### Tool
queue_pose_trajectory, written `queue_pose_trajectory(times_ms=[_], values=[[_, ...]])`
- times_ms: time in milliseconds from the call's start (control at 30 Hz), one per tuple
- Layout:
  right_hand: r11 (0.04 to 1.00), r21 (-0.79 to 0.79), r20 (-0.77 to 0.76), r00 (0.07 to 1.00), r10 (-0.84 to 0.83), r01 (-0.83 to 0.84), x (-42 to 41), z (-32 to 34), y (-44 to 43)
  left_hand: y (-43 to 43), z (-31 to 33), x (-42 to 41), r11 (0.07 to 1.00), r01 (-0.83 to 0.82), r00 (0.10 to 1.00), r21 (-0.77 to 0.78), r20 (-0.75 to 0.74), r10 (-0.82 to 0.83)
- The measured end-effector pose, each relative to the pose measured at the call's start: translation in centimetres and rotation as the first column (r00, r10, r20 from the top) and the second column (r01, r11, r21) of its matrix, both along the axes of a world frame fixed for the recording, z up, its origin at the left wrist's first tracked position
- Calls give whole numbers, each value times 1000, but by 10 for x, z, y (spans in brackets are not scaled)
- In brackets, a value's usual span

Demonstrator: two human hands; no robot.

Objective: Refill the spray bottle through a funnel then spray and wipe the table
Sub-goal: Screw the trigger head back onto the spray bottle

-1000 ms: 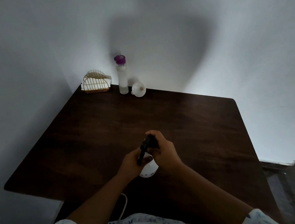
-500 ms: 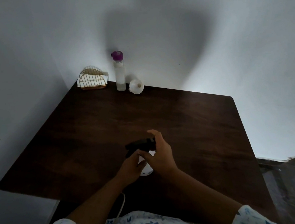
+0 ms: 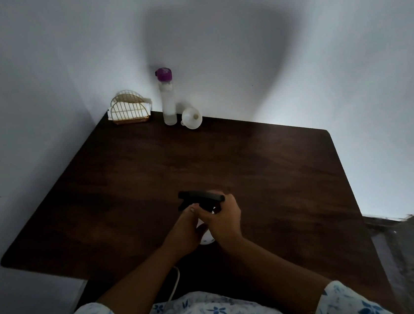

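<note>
Gripping the black spray head [image 3: 200, 199] just below the middle of the frame, the right hand [image 3: 224, 219] is curling its fingers round the part under the trigger. The left hand [image 3: 183, 233] is wrapping round the white spray bottle [image 3: 206, 237], which is showing only as a pale sliver between the two hands, low over the table [image 3: 293, 173].

This is looking like the unscrewing of the head, the first part of the refill. To do it well, the left hand should be holding the body steady and upright while the right is turning the collar rather than the nozzle, then lifting straight up.

The funnel [image 3: 191, 118] is lying tipped at the upper middle, just beside a clear bottle with a purple cap [image 3: 167, 96], and left of them a gold wire holder [image 3: 129, 110] is sitting in the corner. All three are well apart from the hands, with nothing standing between. A white cord [image 3: 175, 280] is hanging by the near edge, beside the left forearm.
</note>
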State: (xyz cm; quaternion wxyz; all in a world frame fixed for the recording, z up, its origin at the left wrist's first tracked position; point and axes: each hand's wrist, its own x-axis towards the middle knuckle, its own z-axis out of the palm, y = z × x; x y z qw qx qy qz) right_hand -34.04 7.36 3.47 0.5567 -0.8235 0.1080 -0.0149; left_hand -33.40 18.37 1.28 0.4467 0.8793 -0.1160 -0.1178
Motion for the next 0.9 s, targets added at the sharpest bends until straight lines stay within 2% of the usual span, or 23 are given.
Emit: queue_pose_trajectory(times_ms=[267,467,667,767,900], values=[[997,-44,-31,998,57,-59,10,0,1,1,1,3,998,41,999,40,-27,-40],[974,-104,103,972,210,-199,1,-5,5,20,8,9,999,37,999,-22,6,-37],[977,-152,124,978,166,-147,5,-5,0,21,8,10,997,43,999,-60,-24,-45],[986,-121,77,989,124,-114,7,-4,2,21,8,10,998,37,999,-52,-26,-39],[982,-23,98,977,190,-188,3,-7,2,16,9,10,998,55,998,36,7,-55]])
